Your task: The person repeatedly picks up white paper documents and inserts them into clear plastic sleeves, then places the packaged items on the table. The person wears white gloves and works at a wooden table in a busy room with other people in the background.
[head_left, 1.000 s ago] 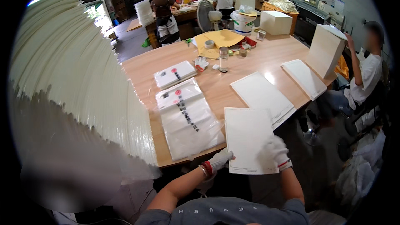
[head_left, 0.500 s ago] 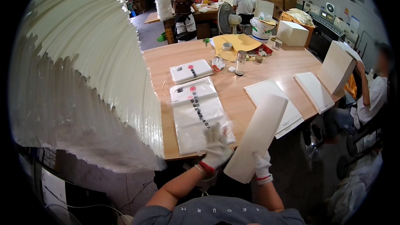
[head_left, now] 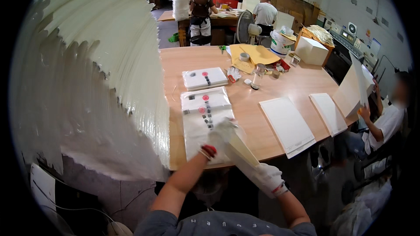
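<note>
Tilted sheets (head_left: 243, 157), one sure grip

I have the sheets slanting across the table's near edge: far end above the printed bags (head_left: 197, 127), near end past the table (head_left: 247, 107), with nothing beneath them there that I'd count as support. Right hand (head_left: 268, 175) has its fingers clasped on the near end. Left hand (head_left: 223, 136) is at the far end, badly blurred; I can't tell whether its fingers grip or only brush the sheets, nor whether they touch the bags below.

Main worry, as I judge it: a slip. Smooth paper in knit gloves, held by a corner; if the right fingers slacken while the left isn't holding, the sheets could fan out or drop off the edge. Squeezing too hard there might crease that corner.

Second: the far end sits low over thin, slick plastic. A downward push could snag the top bag or skew the pile.

Third: the tall stack (head_left: 111, 57) at left, its loose ends drooping near the left forearm. A swung elbow might drag some down.

Jar (head_left: 257, 78) stands well apart; I rate it low risk.
</note>
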Motion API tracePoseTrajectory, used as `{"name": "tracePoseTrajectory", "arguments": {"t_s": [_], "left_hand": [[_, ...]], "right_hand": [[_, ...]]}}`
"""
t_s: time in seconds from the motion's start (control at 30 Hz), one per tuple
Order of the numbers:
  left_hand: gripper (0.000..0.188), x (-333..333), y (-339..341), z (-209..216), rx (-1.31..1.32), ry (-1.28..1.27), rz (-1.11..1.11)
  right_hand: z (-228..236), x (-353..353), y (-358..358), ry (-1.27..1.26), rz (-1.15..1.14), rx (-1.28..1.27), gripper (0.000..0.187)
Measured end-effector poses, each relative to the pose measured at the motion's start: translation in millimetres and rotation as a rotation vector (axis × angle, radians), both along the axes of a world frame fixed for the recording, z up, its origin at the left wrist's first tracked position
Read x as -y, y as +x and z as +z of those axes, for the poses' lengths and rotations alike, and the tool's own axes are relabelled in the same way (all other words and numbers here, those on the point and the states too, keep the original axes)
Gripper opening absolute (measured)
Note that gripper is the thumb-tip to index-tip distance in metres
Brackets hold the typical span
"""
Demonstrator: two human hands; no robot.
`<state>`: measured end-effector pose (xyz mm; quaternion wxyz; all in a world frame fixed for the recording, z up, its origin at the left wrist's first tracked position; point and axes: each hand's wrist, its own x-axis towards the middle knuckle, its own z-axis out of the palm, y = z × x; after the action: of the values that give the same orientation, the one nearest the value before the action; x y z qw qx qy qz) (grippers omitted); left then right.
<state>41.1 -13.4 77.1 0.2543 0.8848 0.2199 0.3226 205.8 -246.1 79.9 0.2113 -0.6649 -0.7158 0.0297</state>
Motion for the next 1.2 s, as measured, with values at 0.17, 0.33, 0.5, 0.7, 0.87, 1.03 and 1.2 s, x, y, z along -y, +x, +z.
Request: {"name": "tracePoseTrajectory", "arguments": {"t_s": [0.17,0.33,0.5,0.7,0.87,1.03,1.2], "left_hand": [[0.042,93.5,24.6,-12.3,-0.173,-0.196,0.03],[0.043,52.6,-19.7,-62.3,-0.125,-0.29,0.051],[0.053,34.7,-80.5,-111.1,-0.708,0.889,0.378],[0.04,11.5,-118.9,-100.2,0.119,-0.368,0.579],[0.033,59.4,-125.5,-63.9,0.39,-0.652,0.621],[0.027,79.3,-129.6,-69.0,-0.093,-0.493,0.603],[0.021,107.1,-150.8,-134.8,-0.06,-0.422,0.665]], "right_hand": [[-5.9,-57.4,-23.4,-0.358,-0.226,0.097,0.044],[-64.4,-106.8,-20.1,0.074,-0.515,-0.33,0.059],[-60.9,-170.8,-20.9,-0.562,-0.433,-0.149,0.044],[-39.6,-155.5,-22.1,-0.587,-0.55,-0.152,0.047],[0.3,-87.9,-36.5,-0.101,-0.205,-0.767,0.045],[-58.2,-39.5,-31.9,-0.317,-0.261,-0.354,0.054],[-75.0,-44.9,-34.5,-0.548,-0.336,-0.115,0.067]]}}
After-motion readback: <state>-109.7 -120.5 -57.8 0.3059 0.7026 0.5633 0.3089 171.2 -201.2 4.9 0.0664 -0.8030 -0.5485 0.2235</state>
